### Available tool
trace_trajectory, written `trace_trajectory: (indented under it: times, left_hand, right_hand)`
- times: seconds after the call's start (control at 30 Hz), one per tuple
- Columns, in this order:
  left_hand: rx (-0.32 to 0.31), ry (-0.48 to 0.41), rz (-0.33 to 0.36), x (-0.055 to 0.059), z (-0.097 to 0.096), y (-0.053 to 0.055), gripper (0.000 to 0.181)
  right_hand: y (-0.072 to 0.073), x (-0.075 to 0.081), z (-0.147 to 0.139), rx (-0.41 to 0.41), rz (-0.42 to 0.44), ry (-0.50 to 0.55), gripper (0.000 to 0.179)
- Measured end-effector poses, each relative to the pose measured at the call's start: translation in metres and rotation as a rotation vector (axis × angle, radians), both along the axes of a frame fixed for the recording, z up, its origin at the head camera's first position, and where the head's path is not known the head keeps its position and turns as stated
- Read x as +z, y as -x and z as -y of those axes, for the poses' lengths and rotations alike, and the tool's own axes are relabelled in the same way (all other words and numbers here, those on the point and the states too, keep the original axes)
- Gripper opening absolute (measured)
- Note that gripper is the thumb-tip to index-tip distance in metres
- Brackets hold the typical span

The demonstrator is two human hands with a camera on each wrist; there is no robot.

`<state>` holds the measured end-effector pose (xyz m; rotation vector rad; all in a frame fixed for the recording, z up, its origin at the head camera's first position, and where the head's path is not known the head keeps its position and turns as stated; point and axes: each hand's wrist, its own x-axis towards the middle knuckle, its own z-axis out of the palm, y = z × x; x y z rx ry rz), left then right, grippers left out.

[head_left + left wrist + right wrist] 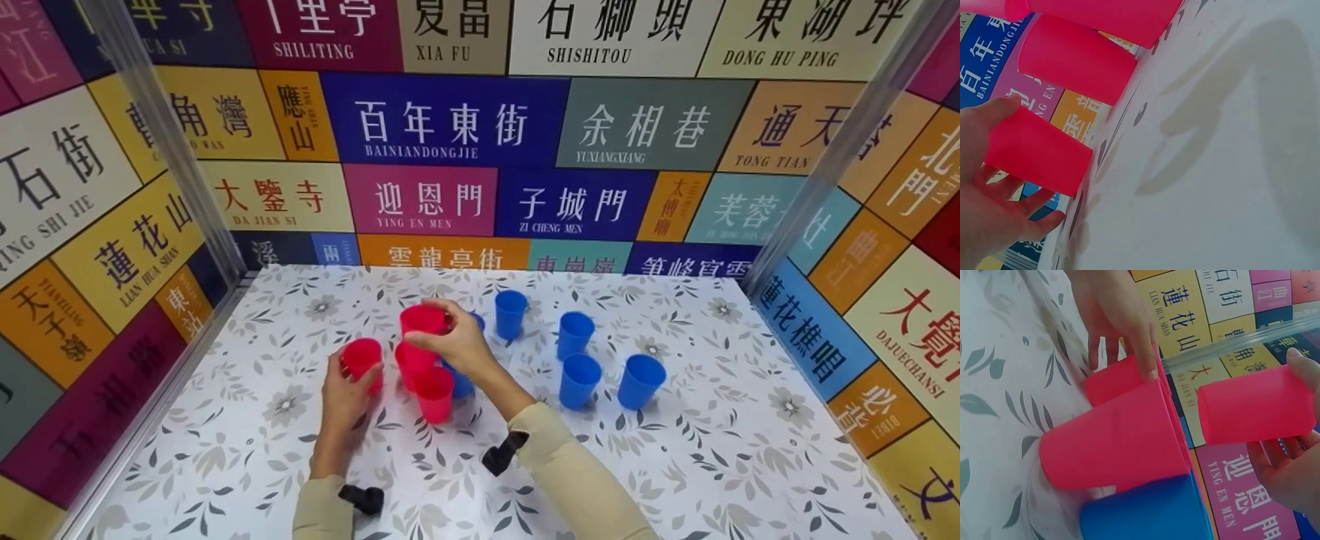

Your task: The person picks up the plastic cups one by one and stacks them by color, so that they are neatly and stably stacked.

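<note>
Near the left of the group my left hand grips a red cup, thumb on one side and fingers on the other. That cup stands mouth up, its base at the tabletop. My right hand holds a second red cup by its sides, raised over the other cups. Below it, a red cup stands in front, and another red cup behind it is partly covered. A blue cup touches or nearly touches the front red one, mostly hidden by it and my right hand.
Several blue cups stand mouth up to the right, among them a far one and a rightmost one. Another blue cup peeks out behind my right hand. The table has a floral cover and meets sign-covered walls at back and sides.
</note>
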<state>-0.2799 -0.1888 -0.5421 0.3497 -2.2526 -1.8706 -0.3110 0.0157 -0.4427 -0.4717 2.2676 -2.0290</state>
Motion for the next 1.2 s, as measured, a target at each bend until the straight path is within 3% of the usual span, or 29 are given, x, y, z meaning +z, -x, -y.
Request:
trace_trajectory:
  times: [0.2, 0.4, 0.57, 0.93, 1.2]
  left_hand:
    - [0.029, 0.054, -0.032, -0.002, -0.001, 0.002, 0.073]
    - [-0.008, 0.054, 0.003, -0.001, -0.003, 0.001, 0.074]
    - [-0.011, 0.035, -0.024, 0.001, -0.002, -0.001, 0.071]
    - [-0.001, 0.025, -0.064, -0.003, 0.004, 0.001, 0.068]
    - [0.025, 0.04, -0.087, -0.003, 0.001, 0.0, 0.062]
  right_hand:
    - [0.008, 0.006, 0.022, 0.047, -0.017, 0.017, 0.063]
    - [0.01, 0.014, 0.039, 0.054, -0.007, 0.001, 0.062]
    - [0.01, 0.019, 0.054, 0.064, 0.022, 0.026, 0.062]
    - [0.019, 0.015, 0.075, 0.028, 0.12, -0.077, 0.065]
    - [0.021, 0.004, 0.081, 0.037, 0.135, -0.106, 0.069]
